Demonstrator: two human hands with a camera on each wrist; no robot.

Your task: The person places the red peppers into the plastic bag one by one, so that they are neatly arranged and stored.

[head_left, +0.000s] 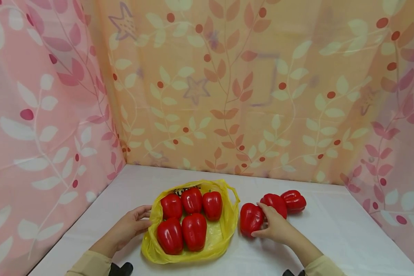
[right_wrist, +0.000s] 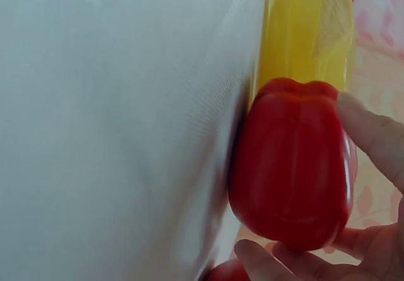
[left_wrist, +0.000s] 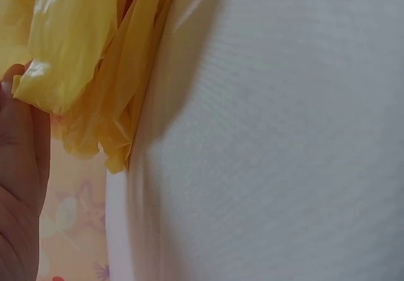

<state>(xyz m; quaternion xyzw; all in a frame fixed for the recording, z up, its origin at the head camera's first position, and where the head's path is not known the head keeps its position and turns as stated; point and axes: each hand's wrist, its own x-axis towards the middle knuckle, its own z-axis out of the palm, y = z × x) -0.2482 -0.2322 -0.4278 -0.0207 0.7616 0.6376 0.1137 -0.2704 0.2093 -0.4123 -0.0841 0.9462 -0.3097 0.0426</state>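
A yellow plastic bag (head_left: 214,243) lies spread wide on the table, with several red bell peppers (head_left: 194,232) inside it. My left hand (head_left: 129,229) is at the bag's left rim and pinches its edge between thumb and fingers; in the left wrist view the bag's folded edge (left_wrist: 63,60) meets the fingertips. To the right of the bag, my right hand (head_left: 274,225) grips a red bell pepper (head_left: 251,219) that stands on the table, thumb at the near side and fingers at the far side. Two more bell peppers (head_left: 294,201) lie just beyond that hand.
A white cloth covers the table (head_left: 341,230). Leaf-patterned curtains hang at the back (head_left: 227,96), on the left (head_left: 48,126) and on the right. Part of a dark wrist strap (head_left: 121,269) shows near the left sleeve.
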